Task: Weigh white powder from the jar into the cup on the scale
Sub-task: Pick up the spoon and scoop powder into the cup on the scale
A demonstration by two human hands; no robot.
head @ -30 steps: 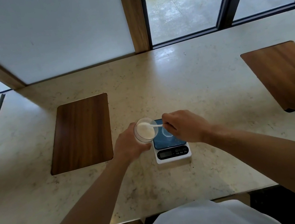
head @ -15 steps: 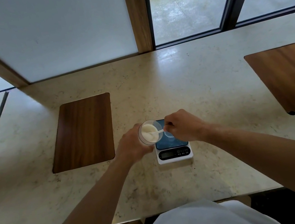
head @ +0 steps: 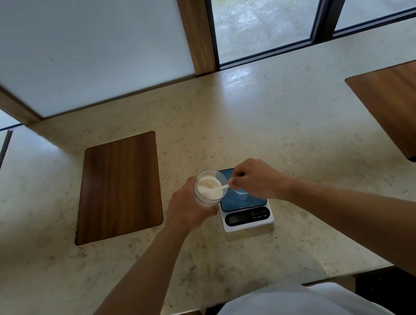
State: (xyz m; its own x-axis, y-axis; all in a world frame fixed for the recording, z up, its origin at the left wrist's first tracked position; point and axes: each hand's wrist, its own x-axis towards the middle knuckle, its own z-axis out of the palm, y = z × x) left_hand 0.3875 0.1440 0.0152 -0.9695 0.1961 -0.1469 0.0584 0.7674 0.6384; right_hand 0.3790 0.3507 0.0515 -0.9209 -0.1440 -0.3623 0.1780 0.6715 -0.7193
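Our left hand is wrapped around the clear jar, held just left of the scale and tilted so its open mouth faces up and toward the right. White powder sits inside. Our right hand pinches the handle of a white spoon; the spoon lies nearly level, long axis left to right, bowl end in the jar. The cup stands on the scale's dark platform, partly hidden under the right hand; it looks clear, though its contents cannot be made out. The scale rests on the pale stone counter.
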